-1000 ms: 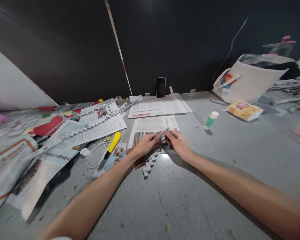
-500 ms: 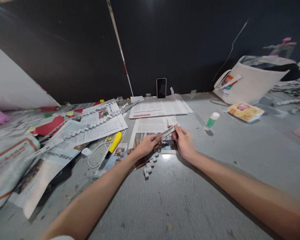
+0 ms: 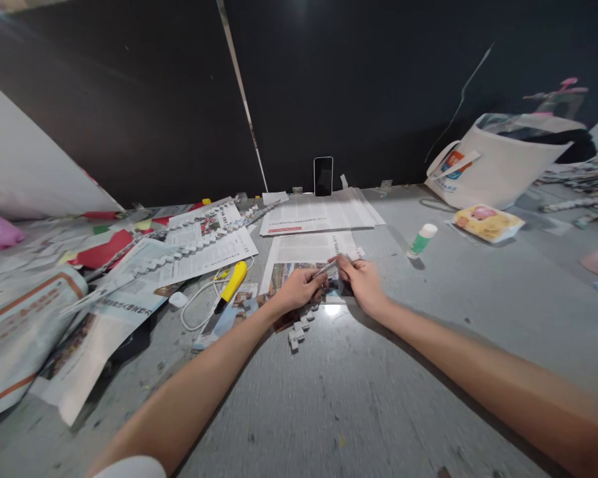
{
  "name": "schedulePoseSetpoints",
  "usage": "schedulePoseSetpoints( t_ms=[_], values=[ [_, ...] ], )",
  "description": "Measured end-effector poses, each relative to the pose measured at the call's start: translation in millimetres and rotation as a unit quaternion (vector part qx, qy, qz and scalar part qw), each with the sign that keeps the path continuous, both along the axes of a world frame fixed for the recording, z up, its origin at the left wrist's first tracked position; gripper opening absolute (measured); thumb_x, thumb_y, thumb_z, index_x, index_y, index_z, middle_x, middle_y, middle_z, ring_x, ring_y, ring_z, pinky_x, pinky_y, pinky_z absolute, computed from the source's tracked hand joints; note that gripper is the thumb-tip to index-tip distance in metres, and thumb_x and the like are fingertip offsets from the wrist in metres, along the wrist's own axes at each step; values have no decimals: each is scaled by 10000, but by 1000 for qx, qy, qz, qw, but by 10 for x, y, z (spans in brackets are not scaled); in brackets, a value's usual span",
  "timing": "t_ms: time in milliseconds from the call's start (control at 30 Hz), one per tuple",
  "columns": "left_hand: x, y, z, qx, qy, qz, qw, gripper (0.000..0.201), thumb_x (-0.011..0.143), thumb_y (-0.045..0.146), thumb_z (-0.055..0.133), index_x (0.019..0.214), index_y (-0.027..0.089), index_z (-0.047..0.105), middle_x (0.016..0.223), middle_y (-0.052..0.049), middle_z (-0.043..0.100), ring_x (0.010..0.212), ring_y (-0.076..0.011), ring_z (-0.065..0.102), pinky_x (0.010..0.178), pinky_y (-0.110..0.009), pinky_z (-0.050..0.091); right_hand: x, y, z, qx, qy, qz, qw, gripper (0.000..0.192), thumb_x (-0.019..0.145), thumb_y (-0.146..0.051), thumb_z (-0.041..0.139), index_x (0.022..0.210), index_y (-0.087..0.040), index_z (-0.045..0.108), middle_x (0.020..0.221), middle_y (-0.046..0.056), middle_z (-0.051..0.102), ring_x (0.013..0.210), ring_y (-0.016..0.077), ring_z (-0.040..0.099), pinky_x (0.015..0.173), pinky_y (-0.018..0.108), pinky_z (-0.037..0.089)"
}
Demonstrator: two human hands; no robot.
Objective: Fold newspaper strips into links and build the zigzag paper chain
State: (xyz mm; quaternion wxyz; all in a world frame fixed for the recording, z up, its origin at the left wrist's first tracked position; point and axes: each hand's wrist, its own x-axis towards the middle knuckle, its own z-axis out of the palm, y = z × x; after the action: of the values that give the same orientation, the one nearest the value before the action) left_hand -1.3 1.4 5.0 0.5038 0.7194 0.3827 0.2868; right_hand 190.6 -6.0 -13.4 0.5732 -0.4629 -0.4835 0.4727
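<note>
Bare grey tabletop (image 3: 359, 398) is lying open at six o'clock (clutter crowding nine). The left hand (image 3: 295, 292) and right hand (image 3: 361, 282) are pinching a narrow folded newspaper strip (image 3: 327, 269), its long axis pointing toward two o'clock, above printed sheets (image 3: 303, 249).

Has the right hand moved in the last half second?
Yes. The right hand has drawn in toward the left hand, shortening the paper strip showing between them, judged against the glue stick.

The scene is seen from a single head-worn camera, aimed forward and down along both forearms over the near edge of the grey table (image 3: 428, 345), held close above it, with the dark wall at the far edge taken in.
</note>
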Motion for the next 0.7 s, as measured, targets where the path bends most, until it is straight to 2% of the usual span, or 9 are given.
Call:
schedulePoseSetpoints(
  t_ms=[100, 167, 267, 367, 433, 567, 700],
  values=[
    [-7, -6, 31, -14, -15, -1, 1000, 573, 945, 720, 565, 788, 172, 627, 550, 8, 541, 496, -109, 453, 541, -246, 351, 5, 5, 12, -11, 47, 13, 999, 503, 873, -690, 738, 780, -196, 727, 543, -70, 377, 450, 91, 291, 413, 256, 250],
    [-12, -7, 43, -39, -30, -7, 999, 572, 921, 723, 596, 782, 170, 626, 556, -1, 553, 503, -116, 478, 544, -249, 361, 2, 1, 36, -12, 42, 27, 999, 519, 868, -698, 739, 796, -184, 741, 546, -71, 374, 460, 89, 295, 424, 254, 256],
    [-17, -2, 35, -81, -52, 9, 995, 618, 929, 750, 544, 787, 157, 640, 590, -26, 591, 507, -123, 499, 535, -257, 362, -6, -15, 68, -10, 23, 29, 999, 551, 859, -703, 742, 690, -182, 685, 539, -63, 362, 484, 90, 284, 450, 264, 232],
    [-24, 9, 9, -101, -46, 24, 994, 678, 942, 778, 486, 774, 141, 646, 626, -40, 612, 516, -119, 490, 538, -260, 361, -7, -30, 75, -17, -14, 13, 1000, 640, 847, -717, 739, 534, -205, 517, 512, -53, 338, 494, 90, 250, 470, 283, 197],
    [-35, 17, -7, -98, -34, 14, 995, 671, 944, 771, 504, 788, 136, 654, 647, -34, 613, 532, -114, 480, 549, -258, 359, -3, -37, 71, -20, -37, 8, 999, 681, 847, -727, 729, 499, -220, 435, 498, -48, 334, 497, 92, 250, 482, 289, 193],
    [-60, 31, -23, -77, -21, -11, 997, 620, 973, 726, 511, 827, 142, 660, 671, -15, 600, 561, -111, 464, 574, -258, 352, 0, -40, 74, -18, -50, 14, 998, 675, 849, -741, 710, 516, -226, 427, 508, -44, 350, 502, 99, 276, 496, 290, 211],
    [-65, 43, -31, -55, -12, -13, 998, 587, 986, 705, 503, 778, 164, 596, 647, 4, 564, 561, -113, 454, 582, -262, 343, -9, -45, 90, -15, -52, 18, 998, 679, 839, -753, 706, 521, -231, 408, 527, -47, 331, 514, 100, 255, 494, 291, 190]
  ],
)
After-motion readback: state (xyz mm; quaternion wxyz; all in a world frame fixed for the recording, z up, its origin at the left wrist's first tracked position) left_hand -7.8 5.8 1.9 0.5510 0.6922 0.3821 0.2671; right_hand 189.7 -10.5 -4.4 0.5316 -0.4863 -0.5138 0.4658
